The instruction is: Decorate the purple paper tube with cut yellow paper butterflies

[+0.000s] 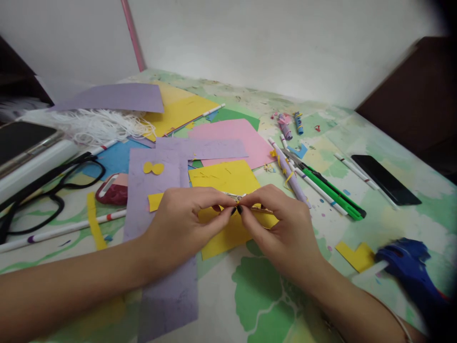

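Observation:
My left hand and my right hand meet over a yellow paper sheet. Thumbs and forefingers of both are pinched together, fingertip to fingertip, on a tiny yellow piece that they mostly hide. Just behind the fingertips shows a thin shiny object, too small and covered to name. Under my left hand lies a purple paper sheet, bearing a yellow bow-shaped cutout and a small yellow strip.
To the right lie a green utility knife, a purple paper roll, a phone and a blue glue gun with a white stick. Black glasses, white yarn and pink paper lie left and behind.

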`<control>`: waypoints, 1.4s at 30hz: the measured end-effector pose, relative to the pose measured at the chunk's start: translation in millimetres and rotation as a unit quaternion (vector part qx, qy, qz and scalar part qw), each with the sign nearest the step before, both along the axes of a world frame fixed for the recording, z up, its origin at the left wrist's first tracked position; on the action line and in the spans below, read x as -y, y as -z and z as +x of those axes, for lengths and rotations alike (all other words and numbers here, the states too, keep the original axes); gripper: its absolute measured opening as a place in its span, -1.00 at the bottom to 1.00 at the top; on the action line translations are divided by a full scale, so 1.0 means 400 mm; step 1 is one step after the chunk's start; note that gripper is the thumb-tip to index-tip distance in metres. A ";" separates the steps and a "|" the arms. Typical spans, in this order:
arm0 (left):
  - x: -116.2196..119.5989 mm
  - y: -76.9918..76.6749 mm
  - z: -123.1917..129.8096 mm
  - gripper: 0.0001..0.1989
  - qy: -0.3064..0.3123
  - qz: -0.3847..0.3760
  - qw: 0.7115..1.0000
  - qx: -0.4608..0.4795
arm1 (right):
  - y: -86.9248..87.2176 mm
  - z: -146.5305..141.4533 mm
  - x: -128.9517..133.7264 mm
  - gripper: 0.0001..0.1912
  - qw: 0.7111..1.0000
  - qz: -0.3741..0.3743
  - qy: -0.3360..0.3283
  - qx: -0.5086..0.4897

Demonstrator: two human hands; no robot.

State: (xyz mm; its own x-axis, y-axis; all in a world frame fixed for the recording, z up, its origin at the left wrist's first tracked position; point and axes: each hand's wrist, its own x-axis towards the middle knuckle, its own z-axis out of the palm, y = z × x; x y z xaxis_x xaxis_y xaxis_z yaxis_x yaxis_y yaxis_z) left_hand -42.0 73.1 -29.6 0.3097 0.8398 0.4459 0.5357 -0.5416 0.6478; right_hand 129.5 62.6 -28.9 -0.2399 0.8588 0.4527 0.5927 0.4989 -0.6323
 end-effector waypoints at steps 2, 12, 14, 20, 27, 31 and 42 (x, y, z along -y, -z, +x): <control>0.000 0.002 0.000 -0.87 -0.002 0.006 1.000 -0.003 | 0.000 -0.001 -0.001 -0.89 1.000 -0.007 -0.002 -0.008; 0.002 0.000 -0.004 -0.86 -0.006 0.024 1.000 -0.019 | 0.000 -0.001 0.002 -0.89 0.999 -0.032 0.002 -0.021; 0.003 -0.001 -0.005 -0.85 -0.002 0.024 1.000 -0.019 | 0.000 -0.002 0.002 -0.89 0.999 -0.042 0.005 -0.024; 0.003 -0.001 -0.002 -0.85 0.002 0.020 0.999 -0.027 | 0.002 -0.005 -0.002 -0.89 0.998 -0.056 0.008 -0.035; 0.002 -0.002 -0.004 -0.86 0.009 0.027 0.999 -0.030 | -0.001 -0.001 -0.001 -0.89 0.997 -0.068 0.007 -0.040; 0.002 -0.002 -0.006 -0.86 0.013 0.038 0.999 -0.030 | -0.001 -0.002 -0.002 -0.88 0.997 -0.066 0.005 -0.033; 0.000 -0.005 -0.006 -0.84 0.019 0.038 0.999 -0.030 | 0.002 -0.004 0.002 -0.89 0.996 -0.077 -0.003 -0.039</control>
State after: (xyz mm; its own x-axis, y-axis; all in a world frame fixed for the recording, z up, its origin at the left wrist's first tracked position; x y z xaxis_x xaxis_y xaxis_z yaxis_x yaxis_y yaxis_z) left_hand -44.4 73.0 -27.8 0.3690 0.7910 0.4880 0.5507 -0.6090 0.5708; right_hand 128.0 61.7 -29.6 -0.2138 0.9179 0.3342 0.5356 0.3962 -0.7457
